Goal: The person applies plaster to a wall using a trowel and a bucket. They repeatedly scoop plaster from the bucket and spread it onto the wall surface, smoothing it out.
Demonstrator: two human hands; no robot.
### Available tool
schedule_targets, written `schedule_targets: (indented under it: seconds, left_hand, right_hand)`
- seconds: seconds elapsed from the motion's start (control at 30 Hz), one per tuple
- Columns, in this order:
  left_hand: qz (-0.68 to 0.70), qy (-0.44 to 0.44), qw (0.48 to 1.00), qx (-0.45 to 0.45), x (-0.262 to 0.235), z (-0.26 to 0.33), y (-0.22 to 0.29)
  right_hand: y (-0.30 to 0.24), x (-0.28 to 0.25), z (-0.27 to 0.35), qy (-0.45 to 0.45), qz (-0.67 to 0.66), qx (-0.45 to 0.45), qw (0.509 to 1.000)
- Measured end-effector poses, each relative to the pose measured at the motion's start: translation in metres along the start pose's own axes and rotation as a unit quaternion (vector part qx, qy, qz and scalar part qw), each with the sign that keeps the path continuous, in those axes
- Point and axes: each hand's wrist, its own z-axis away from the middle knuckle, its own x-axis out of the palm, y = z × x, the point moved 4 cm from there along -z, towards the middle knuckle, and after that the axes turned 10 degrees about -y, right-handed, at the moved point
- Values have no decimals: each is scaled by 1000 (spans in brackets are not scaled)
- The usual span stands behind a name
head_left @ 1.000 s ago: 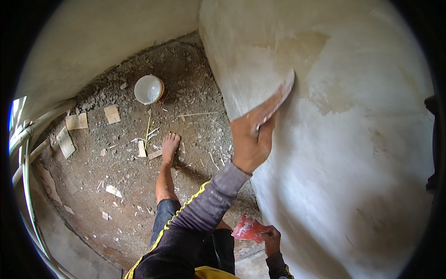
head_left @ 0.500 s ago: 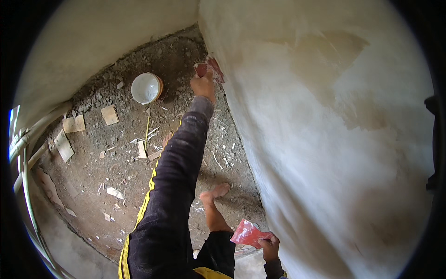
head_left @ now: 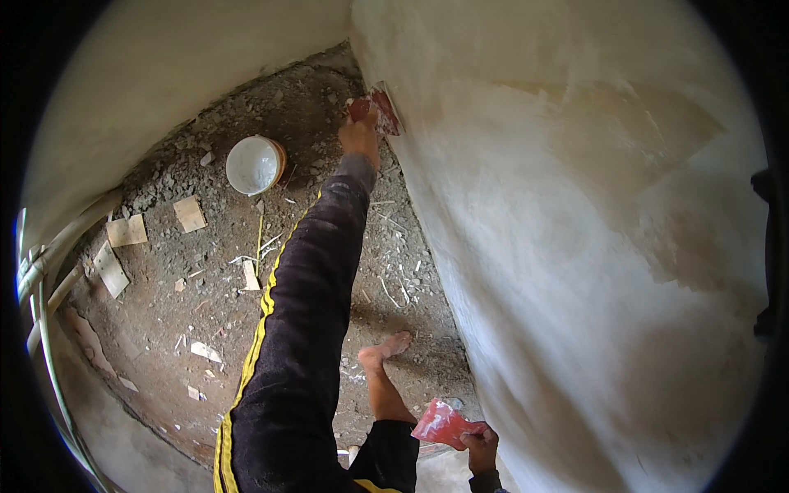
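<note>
My left arm stretches far forward. At its end my left hand (head_left: 359, 138) is closed round a red plastic putty spreader (head_left: 384, 113) smeared with white, its edge at the foot of the plastered wall (head_left: 526, 246). Low in the view, my right hand (head_left: 482, 451) grips a second red putty spreader (head_left: 445, 424) by its narrow end. That one has white paste on its broad end and is held beside the wall, apart from the first. A white bucket (head_left: 253, 167) with whitish residue inside stands on the floor, left of my left hand.
Dirt and rubble cover the floor (head_left: 246, 320), with pale board scraps (head_left: 126, 231) and thin slivers about. Light-coloured pipes (head_left: 51, 255) lean at the far left. My bare foot (head_left: 386, 348) stands near the right wall. Another wall (head_left: 205, 49) closes off the far left.
My left hand and its spreader have shifted slightly at the wall base, with the spreader nearer the wall. The right hand keeps its hold and has hardly moved. The view has shifted a little.
</note>
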Motion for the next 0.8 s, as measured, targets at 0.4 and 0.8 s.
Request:
schedule_targets:
  seconds: [0.4, 0.8]
  left_hand:
    - [49, -32, 998, 14, 24, 38, 31]
    - [30, -91, 995, 11, 60, 93, 61]
  right_hand:
    - [3, 8, 2, -45, 9, -44, 998]
    - [-6, -10, 13, -44, -14, -55, 997]
